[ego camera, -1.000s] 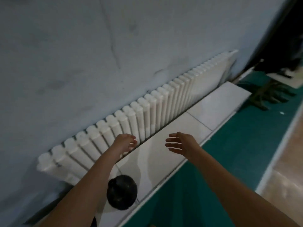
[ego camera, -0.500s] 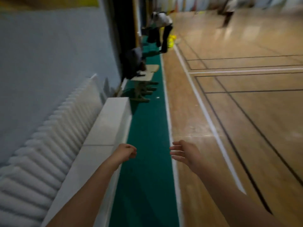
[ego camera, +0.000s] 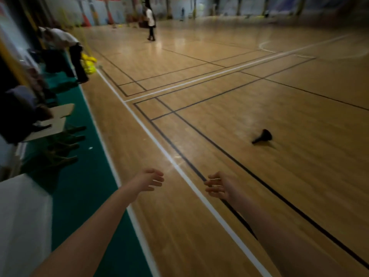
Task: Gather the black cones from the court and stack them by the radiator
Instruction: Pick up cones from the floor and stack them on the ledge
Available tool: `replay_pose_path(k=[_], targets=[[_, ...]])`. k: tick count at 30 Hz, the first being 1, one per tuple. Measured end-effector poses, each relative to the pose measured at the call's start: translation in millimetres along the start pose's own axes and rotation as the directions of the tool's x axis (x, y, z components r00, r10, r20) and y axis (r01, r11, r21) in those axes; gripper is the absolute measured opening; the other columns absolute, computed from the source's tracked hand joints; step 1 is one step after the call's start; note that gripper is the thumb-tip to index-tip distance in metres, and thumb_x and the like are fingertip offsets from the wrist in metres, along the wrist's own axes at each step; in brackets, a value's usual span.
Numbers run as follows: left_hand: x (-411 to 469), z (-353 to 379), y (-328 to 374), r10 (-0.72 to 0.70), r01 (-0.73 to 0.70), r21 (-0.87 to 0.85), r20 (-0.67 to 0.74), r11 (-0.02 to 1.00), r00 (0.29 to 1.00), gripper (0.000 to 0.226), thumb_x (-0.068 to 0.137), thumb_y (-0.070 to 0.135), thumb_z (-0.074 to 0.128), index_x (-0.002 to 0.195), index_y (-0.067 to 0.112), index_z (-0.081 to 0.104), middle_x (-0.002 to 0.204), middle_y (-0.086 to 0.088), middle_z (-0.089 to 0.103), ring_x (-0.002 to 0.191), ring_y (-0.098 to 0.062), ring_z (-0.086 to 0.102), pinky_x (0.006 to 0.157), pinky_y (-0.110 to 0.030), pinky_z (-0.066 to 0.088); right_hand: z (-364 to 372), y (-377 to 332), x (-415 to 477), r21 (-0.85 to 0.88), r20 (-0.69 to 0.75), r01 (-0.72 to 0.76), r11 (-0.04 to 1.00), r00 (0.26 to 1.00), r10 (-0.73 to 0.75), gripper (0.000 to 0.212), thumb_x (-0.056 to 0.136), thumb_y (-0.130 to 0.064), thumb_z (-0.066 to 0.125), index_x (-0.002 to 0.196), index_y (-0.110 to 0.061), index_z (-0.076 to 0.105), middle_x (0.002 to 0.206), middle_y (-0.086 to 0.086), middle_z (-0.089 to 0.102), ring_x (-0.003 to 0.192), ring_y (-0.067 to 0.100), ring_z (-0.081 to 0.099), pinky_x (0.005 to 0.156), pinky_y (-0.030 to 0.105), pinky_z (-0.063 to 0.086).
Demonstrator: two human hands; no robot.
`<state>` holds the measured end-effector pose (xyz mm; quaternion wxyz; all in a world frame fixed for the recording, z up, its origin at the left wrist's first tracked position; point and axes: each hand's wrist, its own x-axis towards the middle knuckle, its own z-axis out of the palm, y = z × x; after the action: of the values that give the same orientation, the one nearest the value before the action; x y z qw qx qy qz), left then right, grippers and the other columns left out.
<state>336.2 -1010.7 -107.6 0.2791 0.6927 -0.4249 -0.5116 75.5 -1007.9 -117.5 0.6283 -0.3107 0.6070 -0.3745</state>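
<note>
Grip, both sides: left hand (ego camera: 148, 179) and right hand (ego camera: 218, 186) are held out in front, fingers loosely spread, wide and holding nothing, the same empty state as a second ago. What changed is the view. One second back the hands hung over the white ledge in front of the radiator, with a black cone stack sitting by the left forearm; half a second back the view ran along the wall. Now it faces out across the court floor (ego camera: 199, 126), and neither radiator nor stack is in frame; only a corner of the white ledge (ego camera: 22, 216) shows at lower left, beside the green strip (ego camera: 83, 196). The hands hover above the white boundary line (ego camera: 191, 186), touching nothing. Task object: one black cone (ego camera: 263, 136) lies on its side on the wood, ahead and to the right of the right hand, well apart from it, past the black court lines. Reading: a drop-off looks finished and the next fetch is starting. That cone is the likely target, and reaching it will take walking, then a stoop. The frame is motion-blurred, so other cones may be missed. Further out, a person bent over (ego camera: 60, 37) by the wall and a standing person (ego camera: 150, 21) far off.
</note>
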Motion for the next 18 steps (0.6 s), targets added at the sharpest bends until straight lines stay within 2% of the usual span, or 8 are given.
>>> replay_pose_path(k=[3, 6, 11, 16, 18], targets=[[59.9, 22.1, 23.1, 0.009, -0.014, 0.056, 0.087, 0.998, 0.996, 0.020, 0.094, 0.008, 0.045, 0.096, 0.012, 0.065, 0.092, -0.005, 0.071, 0.081, -0.015, 0.068, 0.072, -0.028, 0.048, -23.4, -20.1, 32.9, -0.006, -0.090, -0.001, 1.000, 0.996, 0.001, 0.021, 0.095, -0.015, 0.047, 0.100, -0.002, 0.063, 0.090, 0.015, 0.073, 0.078, 0.027, 0.070, 0.066, 0.033, 0.057], [122.1, 28.3, 58.3, 0.027, -0.048, 0.126, 0.162, 0.991, 0.986, 0.022, 0.093, 0.008, 0.045, 0.092, 0.014, 0.067, 0.094, -0.006, 0.072, 0.084, -0.017, 0.069, 0.074, -0.030, 0.049, -26.3, -43.1, 71.5, -0.055, -0.164, -0.023, 0.998, 0.986, 0.014, 0.021, 0.096, -0.018, 0.049, 0.100, -0.004, 0.063, 0.090, 0.013, 0.072, 0.081, 0.027, 0.071, 0.071, 0.035, 0.059], [225.7, 40.6, 142.6, 0.119, -0.140, 0.087, 0.213, 0.986, 0.970, 0.021, 0.096, 0.008, 0.045, 0.101, 0.005, 0.066, 0.097, -0.012, 0.070, 0.093, -0.027, 0.066, 0.081, -0.036, 0.049, -30.7, -97.9, 139.0, -0.067, -0.256, -0.067, 0.995, 0.966, 0.048, 0.021, 0.096, -0.020, 0.051, 0.102, -0.006, 0.064, 0.091, 0.011, 0.073, 0.081, 0.025, 0.071, 0.070, 0.034, 0.059], [283.1, 89.6, 182.9, 0.095, -0.142, 0.135, 0.302, 0.981, 0.948, 0.023, 0.096, 0.007, 0.044, 0.096, 0.006, 0.068, 0.091, -0.011, 0.070, 0.091, -0.026, 0.067, 0.088, -0.042, 0.052, -63.8, -142.4, 177.3, -0.060, -0.344, -0.088, 0.994, 0.937, 0.062, 0.020, 0.096, -0.019, 0.052, 0.102, -0.005, 0.065, 0.094, 0.012, 0.072, 0.084, 0.026, 0.071, 0.073, 0.036, 0.059], [294.5, 114.8, 198.5, 0.084, -0.151, 0.169, 0.350, 0.974, 0.933, 0.023, 0.096, 0.007, 0.045, 0.092, 0.009, 0.067, 0.092, -0.011, 0.070, 0.091, -0.025, 0.066, 0.087, -0.040, 0.051, -83.1, -156.4, 190.7, -0.048, -0.373, -0.096, 0.994, 0.925, 0.071, 0.020, 0.096, -0.019, 0.051, 0.100, -0.005, 0.066, 0.094, 0.012, 0.073, 0.085, 0.027, 0.071, 0.075, 0.037, 0.059]])
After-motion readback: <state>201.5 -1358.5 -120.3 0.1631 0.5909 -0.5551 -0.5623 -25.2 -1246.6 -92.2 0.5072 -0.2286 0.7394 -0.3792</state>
